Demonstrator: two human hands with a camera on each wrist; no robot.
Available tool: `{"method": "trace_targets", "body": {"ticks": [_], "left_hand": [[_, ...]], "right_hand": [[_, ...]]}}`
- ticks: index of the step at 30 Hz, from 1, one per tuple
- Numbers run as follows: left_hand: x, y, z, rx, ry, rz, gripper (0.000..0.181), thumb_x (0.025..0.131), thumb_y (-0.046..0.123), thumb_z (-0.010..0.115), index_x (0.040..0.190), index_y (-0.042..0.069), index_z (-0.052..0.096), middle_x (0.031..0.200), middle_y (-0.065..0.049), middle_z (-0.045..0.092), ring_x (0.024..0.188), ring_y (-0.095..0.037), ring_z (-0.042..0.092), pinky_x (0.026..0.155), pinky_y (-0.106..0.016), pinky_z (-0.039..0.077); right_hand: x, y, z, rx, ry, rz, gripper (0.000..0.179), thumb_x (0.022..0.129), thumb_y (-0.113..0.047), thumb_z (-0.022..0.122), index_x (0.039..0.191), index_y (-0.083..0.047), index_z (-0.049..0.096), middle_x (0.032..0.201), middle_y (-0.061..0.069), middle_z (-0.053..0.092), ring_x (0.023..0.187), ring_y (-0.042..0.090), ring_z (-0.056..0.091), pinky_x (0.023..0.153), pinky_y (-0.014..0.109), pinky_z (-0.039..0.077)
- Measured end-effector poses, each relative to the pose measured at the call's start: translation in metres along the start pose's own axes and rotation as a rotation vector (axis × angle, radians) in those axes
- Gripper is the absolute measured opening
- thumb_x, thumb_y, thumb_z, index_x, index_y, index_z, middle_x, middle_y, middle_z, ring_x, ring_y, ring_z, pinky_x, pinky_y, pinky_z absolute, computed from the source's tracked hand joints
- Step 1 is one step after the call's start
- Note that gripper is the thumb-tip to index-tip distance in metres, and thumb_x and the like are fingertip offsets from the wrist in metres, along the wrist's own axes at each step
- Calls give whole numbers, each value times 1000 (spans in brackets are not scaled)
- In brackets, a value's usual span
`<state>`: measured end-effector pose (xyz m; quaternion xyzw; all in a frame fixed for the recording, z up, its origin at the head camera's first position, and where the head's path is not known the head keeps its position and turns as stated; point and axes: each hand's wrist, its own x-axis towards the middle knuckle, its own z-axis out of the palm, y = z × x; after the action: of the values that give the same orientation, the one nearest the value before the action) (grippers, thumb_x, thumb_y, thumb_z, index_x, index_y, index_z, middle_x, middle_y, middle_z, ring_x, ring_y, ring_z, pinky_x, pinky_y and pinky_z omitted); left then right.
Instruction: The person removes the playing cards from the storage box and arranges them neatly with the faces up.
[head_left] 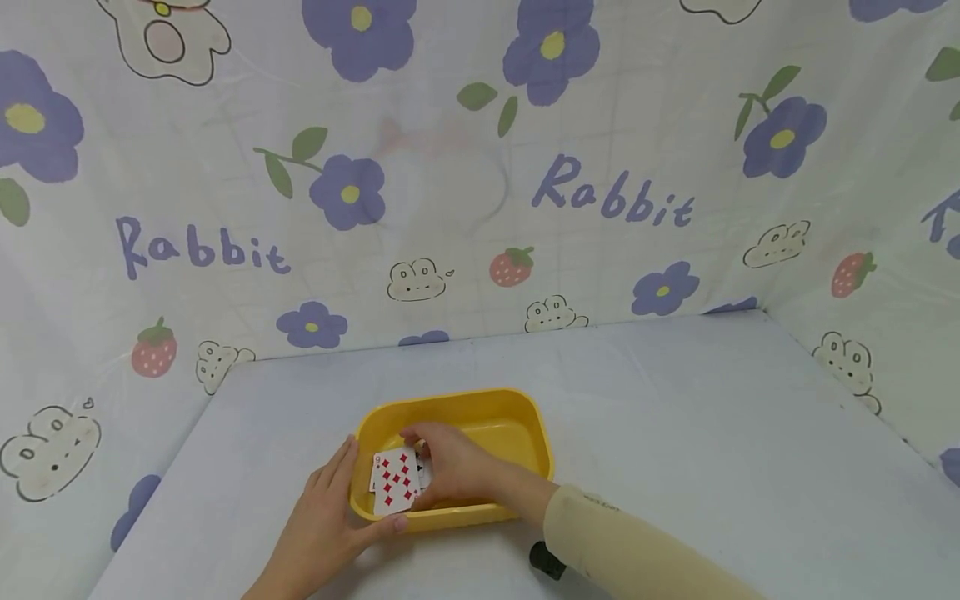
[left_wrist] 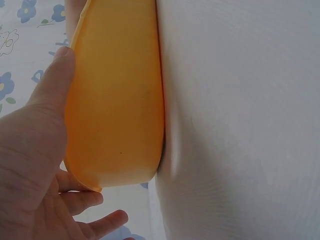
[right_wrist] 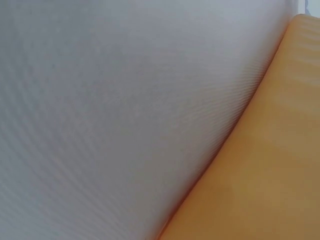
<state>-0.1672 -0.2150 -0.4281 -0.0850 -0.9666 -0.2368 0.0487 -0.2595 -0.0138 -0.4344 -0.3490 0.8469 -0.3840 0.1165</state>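
A yellow plastic tray (head_left: 517, 427) stands on the white table. Inside its left end lie playing cards: a nine of diamonds (head_left: 396, 479) face up on top, and a card with black pips (head_left: 425, 468) partly showing beside it. My right hand (head_left: 459, 464) reaches into the tray with curled fingers, fingertips at the far edge of the cards and thumb at the near edge. My left hand (head_left: 321, 508) rests around the tray's near left corner, thumb along the front rim, fingers stretched along the left side. In the left wrist view the thumb (left_wrist: 57, 75) touches the tray's rim.
A small black cylindrical object (head_left: 547, 560) lies on the table (head_left: 675, 433) in front of the tray, beside the right sleeve (head_left: 622, 542). Behind the table hangs a white curtain (head_left: 450, 192) printed with flowers, rabbits and strawberries.
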Motion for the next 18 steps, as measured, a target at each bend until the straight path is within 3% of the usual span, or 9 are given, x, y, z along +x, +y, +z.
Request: {"method": "trace_targets", "body": {"ticks": [6, 18], "left_hand": [[0, 0, 1, 4, 12, 14, 126, 67, 81, 64, 155, 1, 22, 159, -17, 22, 135, -40, 34, 106, -58, 35], [0, -1, 2, 4, 12, 8, 126, 67, 82, 63, 155, 1, 23, 159, -17, 23, 136, -40, 33, 105, -59, 34]], "right_hand": [[-2, -2, -2, 150, 10, 19, 82, 67, -12, 93, 137, -4, 51, 119, -1, 57, 93, 16, 59, 81, 22, 52], [-6, -3, -4, 300, 40, 1, 84, 65, -3, 92, 137, -1, 50, 118, 3, 60, 91, 18, 63, 81, 24, 54]]}}
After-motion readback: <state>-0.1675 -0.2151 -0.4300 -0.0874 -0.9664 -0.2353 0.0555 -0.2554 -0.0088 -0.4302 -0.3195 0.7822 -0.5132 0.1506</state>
